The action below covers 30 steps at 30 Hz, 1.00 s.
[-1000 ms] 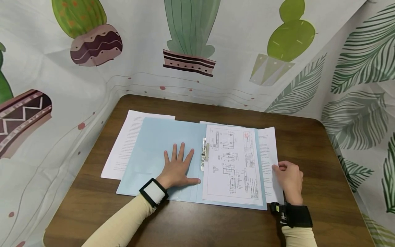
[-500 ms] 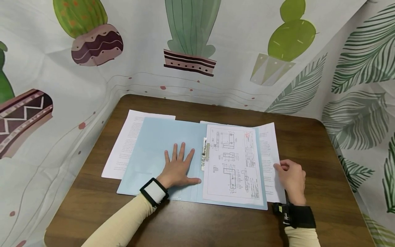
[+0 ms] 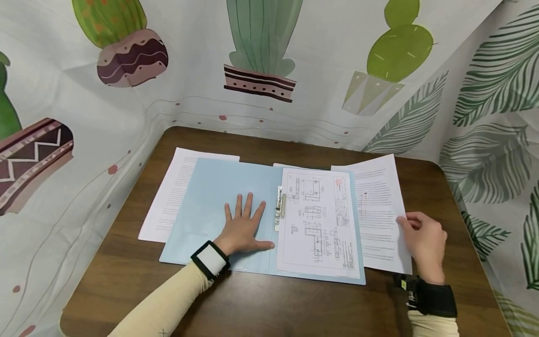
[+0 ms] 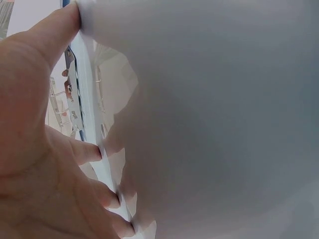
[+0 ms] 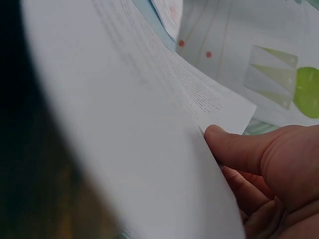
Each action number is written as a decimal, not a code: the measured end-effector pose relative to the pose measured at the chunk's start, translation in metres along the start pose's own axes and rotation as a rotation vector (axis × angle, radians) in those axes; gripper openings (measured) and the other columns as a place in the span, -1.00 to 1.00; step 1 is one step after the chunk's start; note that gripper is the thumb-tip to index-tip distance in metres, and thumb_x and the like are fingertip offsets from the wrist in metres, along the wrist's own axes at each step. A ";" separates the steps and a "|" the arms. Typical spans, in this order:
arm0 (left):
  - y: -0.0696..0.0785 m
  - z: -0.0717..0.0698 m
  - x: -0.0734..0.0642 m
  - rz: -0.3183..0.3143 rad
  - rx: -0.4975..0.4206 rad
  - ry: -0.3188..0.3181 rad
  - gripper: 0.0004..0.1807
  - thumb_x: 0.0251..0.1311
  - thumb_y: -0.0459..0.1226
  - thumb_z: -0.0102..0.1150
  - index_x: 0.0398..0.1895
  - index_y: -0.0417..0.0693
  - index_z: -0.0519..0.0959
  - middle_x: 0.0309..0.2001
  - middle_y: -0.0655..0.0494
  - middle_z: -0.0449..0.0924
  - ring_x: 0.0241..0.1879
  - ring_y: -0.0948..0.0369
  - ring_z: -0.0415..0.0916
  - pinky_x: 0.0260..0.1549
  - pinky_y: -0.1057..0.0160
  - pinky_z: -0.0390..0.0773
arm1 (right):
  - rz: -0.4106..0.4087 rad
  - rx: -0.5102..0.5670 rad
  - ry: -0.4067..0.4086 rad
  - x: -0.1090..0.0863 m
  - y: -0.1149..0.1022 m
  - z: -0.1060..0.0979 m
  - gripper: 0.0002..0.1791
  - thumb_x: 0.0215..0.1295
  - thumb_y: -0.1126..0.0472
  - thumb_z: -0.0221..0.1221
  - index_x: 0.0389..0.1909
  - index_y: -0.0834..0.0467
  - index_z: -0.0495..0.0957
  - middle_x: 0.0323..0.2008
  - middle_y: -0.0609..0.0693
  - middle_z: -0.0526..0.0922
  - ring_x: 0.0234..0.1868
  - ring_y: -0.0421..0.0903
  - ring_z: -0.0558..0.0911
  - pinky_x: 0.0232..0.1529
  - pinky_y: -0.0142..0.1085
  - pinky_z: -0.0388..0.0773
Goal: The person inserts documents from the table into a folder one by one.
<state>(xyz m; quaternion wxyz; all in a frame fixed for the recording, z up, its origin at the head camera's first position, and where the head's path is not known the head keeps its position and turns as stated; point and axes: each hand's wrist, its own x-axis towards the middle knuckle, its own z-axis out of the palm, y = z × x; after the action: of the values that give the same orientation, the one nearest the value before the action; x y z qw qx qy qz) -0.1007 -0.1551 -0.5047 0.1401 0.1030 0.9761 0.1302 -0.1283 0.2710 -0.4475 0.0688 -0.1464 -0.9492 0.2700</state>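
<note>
A light blue folder (image 3: 210, 192) lies spread open on the table. My left hand (image 3: 242, 232) rests flat on its left cover, fingers spread. Beside the thumb is the folder's metal clip (image 3: 280, 206). A sheet with technical drawings (image 3: 290, 255) lies on the right cover. At the right, my right hand (image 3: 426, 243) pinches the outer edge of a printed sheet (image 3: 381, 229), whose left part is hidden under the folder. In the right wrist view, the thumb (image 5: 234, 147) presses on that paper's edge, with curled fingers behind it.
Another printed sheet (image 3: 162, 196) sticks out from under the folder's left side. A paper edge shows behind the folder's top. The brown wooden table (image 3: 261, 304) meets a white cactus-and-leaf printed cloth (image 3: 189, 61) at the back and sides.
My right hand has moved right, drawing the printed sheet farther out from under the folder, so more of its text shows. My left hand and the folder have stayed in place.
</note>
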 end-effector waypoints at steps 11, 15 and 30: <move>-0.001 0.003 0.000 0.002 0.010 0.002 0.34 -0.10 0.49 0.31 0.66 -0.01 0.06 0.64 -0.29 -0.32 0.57 -0.37 -0.47 0.31 -0.58 -0.30 | -0.078 -0.018 0.181 0.003 -0.001 -0.040 -0.69 0.45 0.21 0.24 -0.04 0.41 0.67 -0.21 0.41 0.73 -0.31 0.26 0.66 -0.03 0.06 0.30; -0.001 0.004 0.001 0.001 0.008 0.006 0.34 -0.10 0.49 0.32 0.66 0.00 0.07 0.64 -0.29 -0.31 0.57 -0.37 -0.46 0.31 -0.58 -0.30 | -0.105 0.001 0.253 0.004 -0.002 -0.054 -0.70 0.43 0.22 0.26 -0.05 0.42 0.68 -0.23 0.42 0.72 -0.52 -0.50 0.46 0.03 0.06 0.31; 0.001 0.001 0.001 -0.012 -0.001 -0.004 0.34 -0.10 0.47 0.35 0.66 0.00 0.06 0.64 -0.29 -0.32 0.57 -0.37 -0.47 0.32 -0.57 -0.33 | 0.154 0.051 0.440 0.007 -0.001 -0.097 -0.55 0.51 0.00 0.15 0.21 0.21 0.64 0.01 0.11 0.74 -0.48 -0.74 0.21 -0.38 -0.70 0.14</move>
<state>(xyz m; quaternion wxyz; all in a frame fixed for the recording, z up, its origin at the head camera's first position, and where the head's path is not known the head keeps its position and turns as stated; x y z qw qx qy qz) -0.1011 -0.1534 -0.5059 0.1427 0.0973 0.9764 0.1298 -0.1149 0.3201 -0.3651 0.2569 -0.2721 -0.8902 0.2598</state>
